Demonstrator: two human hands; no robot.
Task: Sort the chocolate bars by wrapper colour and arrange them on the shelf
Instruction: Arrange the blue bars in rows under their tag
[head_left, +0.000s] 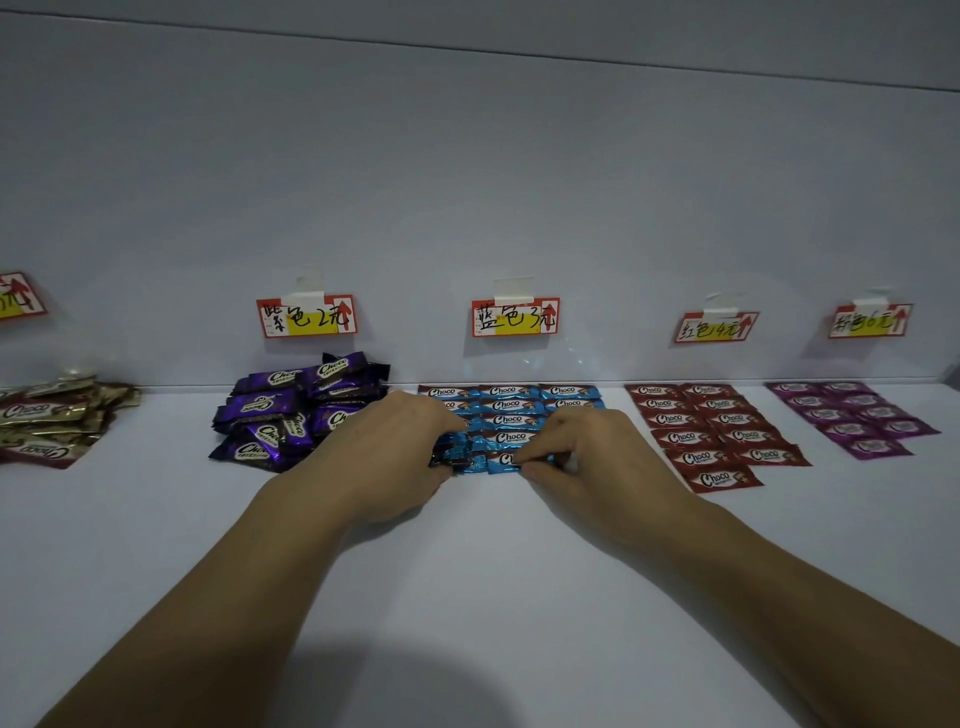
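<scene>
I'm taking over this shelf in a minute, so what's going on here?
A person is sorting Choco bars by wrapper colour on a shelf. Both hands work the blue bars: the left hand grips a few at the near left corner, the right hand pinches the front blue bar. To the right, red bars and magenta bars lie in neat rows; purple bars and gold bars sit in loose piles.

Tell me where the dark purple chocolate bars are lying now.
In the head view the dark purple bars lie in a loose pile left of centre, between the gold bars and the blue bars.
</scene>
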